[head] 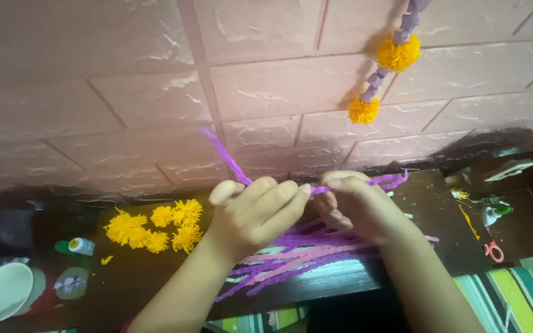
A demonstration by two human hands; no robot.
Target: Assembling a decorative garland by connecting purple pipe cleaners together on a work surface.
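Two hands work one purple pipe cleaner above a dark surface.

The left hand (pixel 255 213) and right hand (pixel 356 206) each pinch the purple pipe cleaner (pixel 226 157), whose free end rises toward 11 o'clock. Under them lies a bundle of pink and purple pipe cleaners (pixel 306 256) on the surface (pixel 149 277). Yellow pom-poms (pixel 155 228) sit at 9 o'clock of the left hand, and a pom-pom garland (pixel 390 68) hangs on the brick wall (pixel 94 80) at 1 o'clock.

A dark wooden table (pixel 427 203) carries everything. At its centre lies a loose heap of purple and pink fuzzy stems (pixel 303 256). At nine o'clock from the heap sits a cluster of yellow pompoms (pixel 155 227), with a green-capped glue bottle (pixel 76 246) beyond them. At three o'clock, near the table's right edge, lie red-handled scissors (pixel 493 250) and a second small bottle (pixel 493 213).
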